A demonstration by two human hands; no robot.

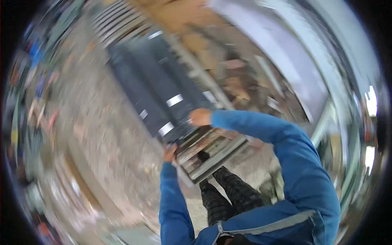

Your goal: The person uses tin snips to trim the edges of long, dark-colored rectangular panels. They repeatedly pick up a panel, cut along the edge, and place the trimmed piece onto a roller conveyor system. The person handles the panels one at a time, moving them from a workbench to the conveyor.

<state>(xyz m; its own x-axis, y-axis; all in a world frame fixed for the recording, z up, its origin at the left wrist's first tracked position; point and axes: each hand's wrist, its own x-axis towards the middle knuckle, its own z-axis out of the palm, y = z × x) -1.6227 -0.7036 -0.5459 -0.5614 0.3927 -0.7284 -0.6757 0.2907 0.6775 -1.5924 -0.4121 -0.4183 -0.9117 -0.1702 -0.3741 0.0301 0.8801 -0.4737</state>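
Note:
Long dark panels (151, 77), black to navy with several white labels, lie side by side on a slatted pallet-like frame (218, 161). At their near left corner my left hand (169, 153) is closed on the edge of a dark panel, its arm reaching up from below. My right hand (201, 117) is closed like a fist over the near right end of the panels. Motion smears its fingers, and what they grip cannot be made out. Bare slats of the frame show between the panels' near end and my legs.
Pale slats (118, 22) stick out past the panels' far end. Right of them is a cluttered strip with scraps (239, 85) and a large light-grey sheet or surface (281, 53). Brown floor (98, 110) stretches along the left. Long boards (75, 179) lie at lower left.

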